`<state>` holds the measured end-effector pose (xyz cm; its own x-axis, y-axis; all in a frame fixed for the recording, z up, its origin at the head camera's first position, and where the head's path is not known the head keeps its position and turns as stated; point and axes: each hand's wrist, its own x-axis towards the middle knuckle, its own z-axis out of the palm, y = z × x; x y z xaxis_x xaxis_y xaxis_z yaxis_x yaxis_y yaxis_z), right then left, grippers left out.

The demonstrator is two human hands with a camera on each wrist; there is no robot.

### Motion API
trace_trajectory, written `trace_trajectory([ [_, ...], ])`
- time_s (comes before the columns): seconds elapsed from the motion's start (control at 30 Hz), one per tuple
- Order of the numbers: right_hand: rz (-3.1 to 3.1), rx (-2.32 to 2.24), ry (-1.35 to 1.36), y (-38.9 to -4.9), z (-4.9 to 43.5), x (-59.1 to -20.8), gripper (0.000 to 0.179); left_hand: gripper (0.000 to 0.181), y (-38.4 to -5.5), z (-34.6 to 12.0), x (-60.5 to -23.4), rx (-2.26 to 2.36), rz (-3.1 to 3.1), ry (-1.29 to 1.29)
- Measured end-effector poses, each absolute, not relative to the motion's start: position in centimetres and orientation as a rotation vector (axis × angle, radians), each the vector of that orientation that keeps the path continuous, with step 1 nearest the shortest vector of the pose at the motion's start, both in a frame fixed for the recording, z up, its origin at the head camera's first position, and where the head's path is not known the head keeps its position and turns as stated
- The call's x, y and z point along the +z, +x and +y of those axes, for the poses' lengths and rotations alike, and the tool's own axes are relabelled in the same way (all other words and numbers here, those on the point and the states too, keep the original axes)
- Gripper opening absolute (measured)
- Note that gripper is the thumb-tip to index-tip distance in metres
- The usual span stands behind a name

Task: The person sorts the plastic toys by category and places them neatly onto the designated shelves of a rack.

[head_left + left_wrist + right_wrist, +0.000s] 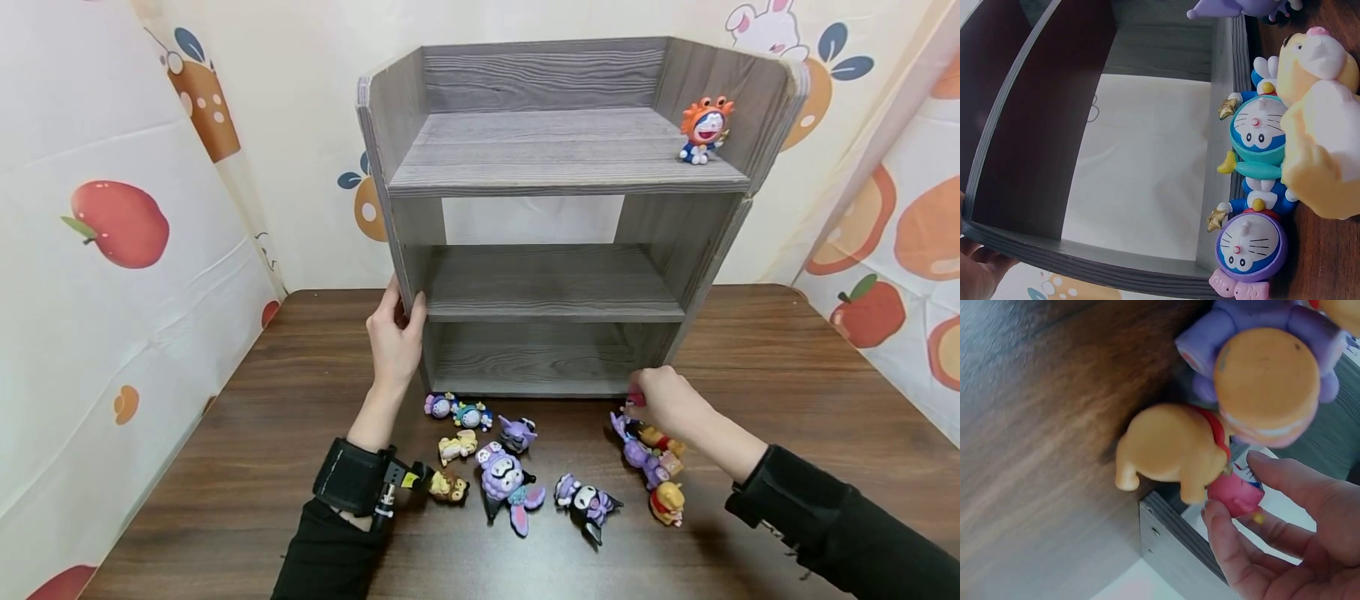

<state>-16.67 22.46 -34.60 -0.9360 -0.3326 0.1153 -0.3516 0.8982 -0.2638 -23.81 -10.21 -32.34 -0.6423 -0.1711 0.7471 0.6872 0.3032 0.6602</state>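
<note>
My left hand (pixel 395 340) grips the left side panel of a grey wooden shelf unit (pixel 555 298); in the left wrist view only part of the hand shows at the panel's edge. Near the shelf's front right corner, my right hand (pixel 671 402) pinches a small pink figurine (pixel 1235 492) between thumb and fingers. Beside it on the table are a yellow bear figurine (pixel 1169 447) with a red collar and a purple-bodied one (pixel 637 454). Two blue cat figurines, one in a teal hood (pixel 1259 128) and one in a purple hood (pixel 1250 245), lie along the shelf's front left.
An orange crab-hooded figurine (pixel 703 132) stands on the top shelf at the right. Several figurines, including a large purple one (pixel 501 475), a black-and-purple one (pixel 587 504) and a brown one (pixel 447 487), lie on the brown table (pixel 300 500). Printed cloth (pixel 112 333) hangs around.
</note>
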Motion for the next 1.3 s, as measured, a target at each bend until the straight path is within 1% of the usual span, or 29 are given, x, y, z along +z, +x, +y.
trace_trajectory([
  [0.1,-2.97,0.469,0.553,-16.5,22.6,-34.1,0.011,0.04,-23.8,-10.2,-32.3,-1.432,-1.815,-0.465],
  [0.17,-2.936,0.473,0.577,-16.4,22.6,-33.7,0.01,0.04,-23.8,-10.2,-32.3,-1.433,-1.817,-0.465],
  [0.33,-2.865,0.456,0.614,-16.0,22.5,-32.3,0.009,0.039,-22.3,-9.7,-30.8,-1.442,-1.818,-0.468],
  [0.4,-2.842,0.445,0.629,-15.7,22.3,-31.4,0.011,0.039,-21.6,-9.5,-30.2,-1.445,-1.817,-0.473],
  [0.5,-2.772,0.411,0.689,-15.3,22.1,-30.0,0.013,0.039,-21.5,-9.5,-30.1,-1.444,-1.82,-0.476],
  [0.63,-2.663,0.362,0.78,-14.7,21.6,-27.4,0.017,0.039,-21.5,-9.6,-30.1,-1.446,-1.822,-0.479],
  [0.93,-2.468,0.242,0.903,-13.2,20.2,-19.6,0.025,0.039,-21.5,-9.6,-30.2,-1.458,-1.816,-0.475],
  [1.17,-2.439,0.034,0.86,-14.5,21.1,-15.2,0.028,0.039,-21.6,-9.6,-30.2,-1.454,-1.818,-0.472],
  [1.3,-2.404,-0.07,0.841,-15.8,21.1,-12.7,0.031,0.04,-22.7,-10.0,-31.2,-1.464,-1.809,-0.486],
])
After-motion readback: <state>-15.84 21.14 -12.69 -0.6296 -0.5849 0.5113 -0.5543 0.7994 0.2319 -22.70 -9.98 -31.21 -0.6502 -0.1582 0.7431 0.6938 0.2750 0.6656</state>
